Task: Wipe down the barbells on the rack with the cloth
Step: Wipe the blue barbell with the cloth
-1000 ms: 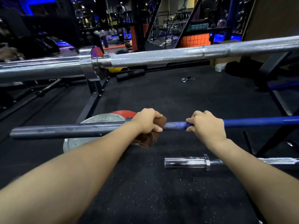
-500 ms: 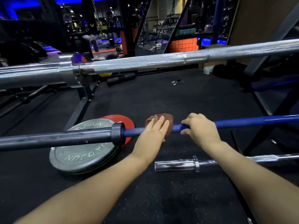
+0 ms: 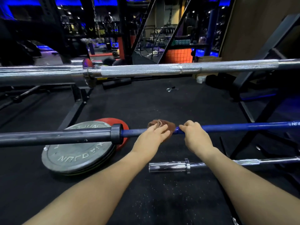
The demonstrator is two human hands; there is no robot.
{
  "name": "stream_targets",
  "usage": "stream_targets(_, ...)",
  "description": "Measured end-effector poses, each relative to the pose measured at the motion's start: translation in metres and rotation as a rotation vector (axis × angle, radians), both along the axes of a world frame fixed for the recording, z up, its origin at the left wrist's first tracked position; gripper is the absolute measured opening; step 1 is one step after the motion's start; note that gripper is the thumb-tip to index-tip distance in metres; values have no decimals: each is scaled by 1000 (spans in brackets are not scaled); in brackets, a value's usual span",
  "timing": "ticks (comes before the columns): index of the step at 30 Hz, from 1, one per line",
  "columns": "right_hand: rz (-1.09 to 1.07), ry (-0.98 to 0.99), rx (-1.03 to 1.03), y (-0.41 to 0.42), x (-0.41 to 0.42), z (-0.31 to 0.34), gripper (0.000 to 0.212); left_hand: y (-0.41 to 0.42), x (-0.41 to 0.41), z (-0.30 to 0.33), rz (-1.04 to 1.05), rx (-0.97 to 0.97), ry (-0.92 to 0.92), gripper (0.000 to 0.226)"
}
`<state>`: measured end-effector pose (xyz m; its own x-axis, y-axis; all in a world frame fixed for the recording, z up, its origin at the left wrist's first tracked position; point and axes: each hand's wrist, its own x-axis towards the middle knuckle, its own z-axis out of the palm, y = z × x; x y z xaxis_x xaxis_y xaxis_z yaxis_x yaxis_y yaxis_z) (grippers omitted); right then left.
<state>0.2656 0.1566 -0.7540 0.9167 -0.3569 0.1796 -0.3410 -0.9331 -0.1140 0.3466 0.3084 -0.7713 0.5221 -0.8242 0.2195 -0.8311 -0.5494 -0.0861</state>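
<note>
A: What's the biggest thing in front of you?

B: The chrome barbell (image 3: 146,70) on the rack, running across the whole view, high up. Nothing touches it, and I can't tell from its shine whether it's been wiped.

A: And below it?

B: The blue barbell (image 3: 235,127), the one in hand. Its dark grey sleeve (image 3: 56,137) juts out to the left. Behind that sleeve, on the black floor, lies a grey weight plate (image 3: 78,158) with a red plate (image 3: 113,121) under its far edge. A third, smaller chrome bar (image 3: 194,165) sits low, nearer me, untouched.

A: Where's the cloth?

B: The brown cloth (image 3: 162,125) is bunched over the blue shaft, just right of the sleeve's collar. The left hand (image 3: 151,140) lies on it with fingers straight, pressing it flat against the bar, not wrapped round it.

A: The other hand?

B: The right hand (image 3: 196,135) is just beside the cloth, fingers curled over the blue shaft, steadying it.

A: How far along, then?

B: Partway at best, I'd judge. The cloth sits near one end of the blue shaft, with the long stretch to the right ahead of it, and two more bars may be waiting.
</note>
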Motion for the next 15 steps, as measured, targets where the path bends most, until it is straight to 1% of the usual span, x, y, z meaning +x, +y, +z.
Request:
stream_targets(4,-26,50,65,23,-11,13,44,26,-12,17,30,4,86,58)
stream_targets(8,40,50,71,56,-13,35,47,64,-27,35,100,-160,103,56)
stream_targets(12,118,48,62,94,-4,49,36,118,-35,48,182,-332,108,54)
stream_targets(15,174,67,89,122,9,52,34,153,-31,49,269,-392,147,53)
